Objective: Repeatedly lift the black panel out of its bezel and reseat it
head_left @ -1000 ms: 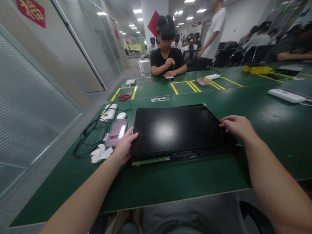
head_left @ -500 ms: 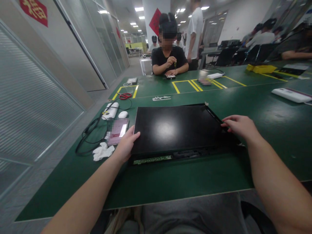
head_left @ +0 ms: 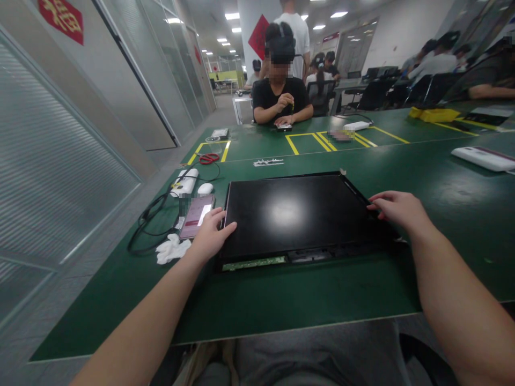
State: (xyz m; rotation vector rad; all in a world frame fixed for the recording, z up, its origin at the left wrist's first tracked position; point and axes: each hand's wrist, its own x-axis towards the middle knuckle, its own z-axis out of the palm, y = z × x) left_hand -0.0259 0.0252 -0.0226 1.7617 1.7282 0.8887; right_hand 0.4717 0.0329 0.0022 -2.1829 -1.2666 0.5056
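A black flat screen panel (head_left: 293, 214) lies face up on the green table (head_left: 281, 300), slightly raised over a black frame with a green circuit strip (head_left: 253, 263) showing at its near edge. My left hand (head_left: 211, 238) grips the panel's left edge, thumb on top. My right hand (head_left: 396, 209) holds the right edge, fingers curled over it.
Left of the panel lie a phone (head_left: 197, 215), a white glove (head_left: 173, 249), a white mouse (head_left: 205, 188), a white adapter (head_left: 185, 182) with black cables and red scissors (head_left: 208, 158). A seated person (head_left: 281, 91) works across the table. Other people sit farther back.
The panel and both hands have stayed almost still; the view drifted slightly left. A standing person behind the seated one walked from right to left.
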